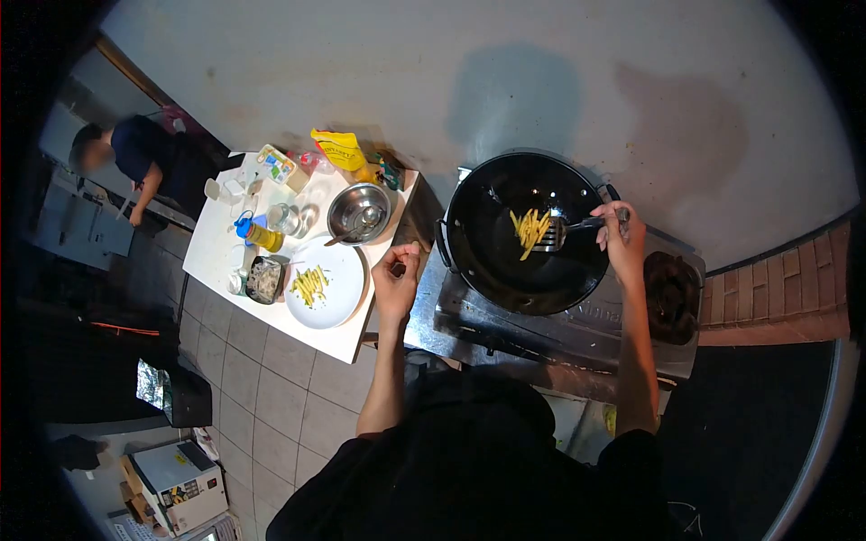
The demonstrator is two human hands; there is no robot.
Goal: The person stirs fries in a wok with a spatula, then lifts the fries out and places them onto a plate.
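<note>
Lettering on the stove (505, 329) and far-left yellow bag (338, 149) is too blurred to read. The right hand (621, 233) grips a slotted turner (556, 234) touching yellow strips (529, 225) in the black wok (505, 275) — the left hand (395, 276) curls beside the table (345, 343), contents unclear.

A stove (541, 332) carries a wok (496, 266), a table (211, 240) a plate (339, 296) and bowl (343, 206)
</note>
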